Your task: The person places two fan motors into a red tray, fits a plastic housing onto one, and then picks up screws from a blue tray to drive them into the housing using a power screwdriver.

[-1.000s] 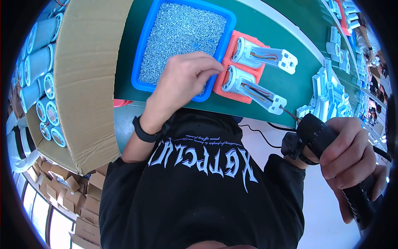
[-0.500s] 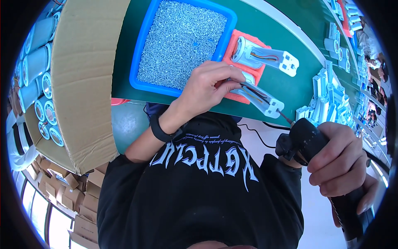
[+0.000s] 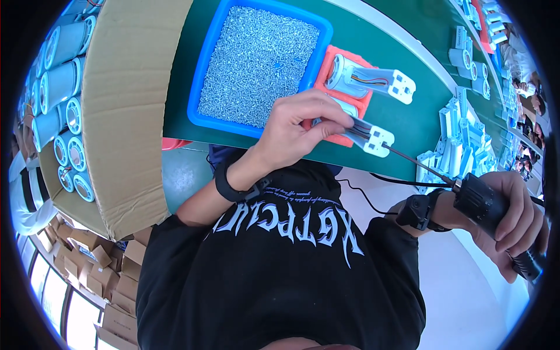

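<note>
My left hand is closed, pinching a pale plastic housing by its arm, with dark wires in its channel. This housing lies over the near part of a red foam pad, its white end plate turned right. My right hand, at the far right, is wrapped round a black electric screwdriver. The long thin bit runs to the end plate; whether its tip sits inside a hole is too small to tell. A similar housing with a round base and coloured wires rests farther back on the pad.
A blue tray full of small silver screws stands on the green table. Pale plastic parts are piled at the right. At left, an open cardboard box holds several white cylinders. A black cable hangs past the table edge.
My right hand and the screwdriver have moved right and slightly up, away from the housing, so more of the bit shows. My left hand and its housing have shifted slightly.
</note>
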The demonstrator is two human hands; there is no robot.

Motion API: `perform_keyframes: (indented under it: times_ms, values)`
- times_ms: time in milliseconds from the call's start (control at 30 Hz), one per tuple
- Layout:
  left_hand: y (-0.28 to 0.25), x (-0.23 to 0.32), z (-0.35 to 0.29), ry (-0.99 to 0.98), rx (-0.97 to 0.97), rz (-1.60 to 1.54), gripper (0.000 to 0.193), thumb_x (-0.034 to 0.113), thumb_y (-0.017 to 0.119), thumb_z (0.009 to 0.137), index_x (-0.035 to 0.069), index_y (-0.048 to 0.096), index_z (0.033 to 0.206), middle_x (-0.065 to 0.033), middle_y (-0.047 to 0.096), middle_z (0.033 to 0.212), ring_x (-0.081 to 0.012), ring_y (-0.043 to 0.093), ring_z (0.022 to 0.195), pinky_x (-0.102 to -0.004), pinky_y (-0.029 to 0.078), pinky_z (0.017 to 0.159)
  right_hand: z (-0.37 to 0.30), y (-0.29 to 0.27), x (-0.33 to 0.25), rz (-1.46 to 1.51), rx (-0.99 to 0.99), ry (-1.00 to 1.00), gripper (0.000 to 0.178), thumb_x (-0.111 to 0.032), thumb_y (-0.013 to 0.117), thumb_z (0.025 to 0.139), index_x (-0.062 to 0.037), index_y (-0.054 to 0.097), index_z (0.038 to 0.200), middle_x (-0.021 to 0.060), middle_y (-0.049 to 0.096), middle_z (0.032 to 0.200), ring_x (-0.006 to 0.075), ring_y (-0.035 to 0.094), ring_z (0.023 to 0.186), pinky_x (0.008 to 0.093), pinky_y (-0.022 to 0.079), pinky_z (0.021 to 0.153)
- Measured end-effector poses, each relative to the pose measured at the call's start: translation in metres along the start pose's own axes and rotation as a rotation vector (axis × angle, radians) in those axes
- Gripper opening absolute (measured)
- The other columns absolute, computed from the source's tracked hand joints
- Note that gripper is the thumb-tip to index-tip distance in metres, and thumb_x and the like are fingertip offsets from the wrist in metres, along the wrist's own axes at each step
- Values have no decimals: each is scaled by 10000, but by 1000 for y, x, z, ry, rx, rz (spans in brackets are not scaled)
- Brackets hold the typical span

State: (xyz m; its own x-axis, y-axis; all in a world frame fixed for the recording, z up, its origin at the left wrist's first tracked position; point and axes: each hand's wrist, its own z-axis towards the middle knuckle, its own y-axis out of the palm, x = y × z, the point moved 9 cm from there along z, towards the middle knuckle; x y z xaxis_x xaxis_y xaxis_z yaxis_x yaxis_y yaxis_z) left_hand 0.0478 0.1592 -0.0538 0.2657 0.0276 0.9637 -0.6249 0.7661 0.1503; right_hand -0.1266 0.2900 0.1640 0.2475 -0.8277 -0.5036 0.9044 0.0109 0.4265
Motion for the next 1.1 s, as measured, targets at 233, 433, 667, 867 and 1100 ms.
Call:
perform_keyframes:
  times_ms: [233, 433, 667, 867, 1100]
  values:
    - [8, -3, 0, -39, -105, -109, 174, -77, 643, 736, 20, 702, 867, -100, 673, 834, -172, 642, 778, -255, 518, 678, -2, -2, 0, -37, 40, -40, 330, -258, 769, 709, -95, 571, 916, -5, 621, 648, 114, 620, 504, 216, 553, 499]
    - [8, 0, -3, -25, -57, -140, 181, -77, 629, 748, 14, 701, 886, -106, 674, 830, -171, 645, 759, -264, 525, 657, -2, 5, 6, -42, 12, -30, 355, -267, 766, 717, -92, 557, 945, 8, 617, 653, 124, 621, 507, 220, 556, 500]
    - [12, 11, -1, 74, -60, 16, 184, -74, 628, 729, 6, 692, 882, -110, 674, 825, -200, 647, 727, -284, 522, 633, 0, 19, 9, -77, -114, 0, 379, -294, 741, 752, -89, 534, 995, 49, 617, 720, 142, 626, 534, 244, 563, 502]
    - [-11, 42, 7, 256, 38, 413, 225, -36, 664, 671, 41, 680, 882, -97, 646, 793, -264, 616, 730, -311, 498, 631, -7, 33, 28, -152, -170, 20, 516, -533, 708, 702, -123, 566, 981, 6, 613, 686, 103, 610, 502, 203, 546, 506]
    - [-38, -7, 0, -127, -275, 988, 176, 15, 655, 690, 58, 680, 860, -81, 535, 791, -255, 526, 820, -345, 460, 754, -12, 50, 52, -245, -257, 104, 619, -601, 677, 704, -119, 537, 1066, 20, 600, 735, 111, 611, 525, 205, 534, 515]
